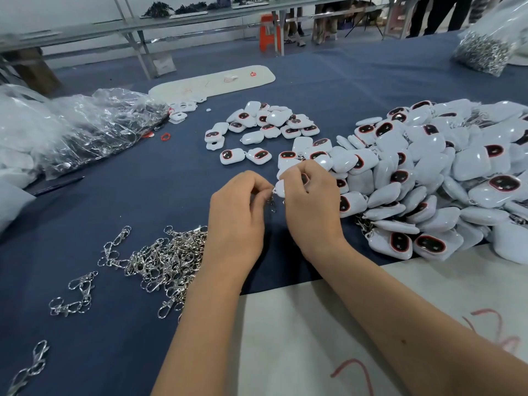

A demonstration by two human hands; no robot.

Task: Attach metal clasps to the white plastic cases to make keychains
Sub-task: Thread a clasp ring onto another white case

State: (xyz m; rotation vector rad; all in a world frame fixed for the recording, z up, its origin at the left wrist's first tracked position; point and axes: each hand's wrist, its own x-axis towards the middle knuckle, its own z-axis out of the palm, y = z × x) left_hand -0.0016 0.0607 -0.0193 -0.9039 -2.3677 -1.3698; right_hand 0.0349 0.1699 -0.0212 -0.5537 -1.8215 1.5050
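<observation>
orange stool (pixel 270 32), crumpled plastic bags (pixel 85 124)

At mid-bench, the right hand (pixel 310 195) grips a white case (pixel 280 187); the left hand (pixel 238 212) pinches a metal clasp (pixel 272 202) at its edge.

View: one head-worn wide-angle camera, no second view.
Facing: forward and down over the dark blue cloth-covered surface (pixel 114 201).
Nearness: close above the forearms, near edge at the bottom.
Reach: far benches along the top.

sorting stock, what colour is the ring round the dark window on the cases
Red-orange, around a black window on the white cases; clearest in the head view.
</observation>
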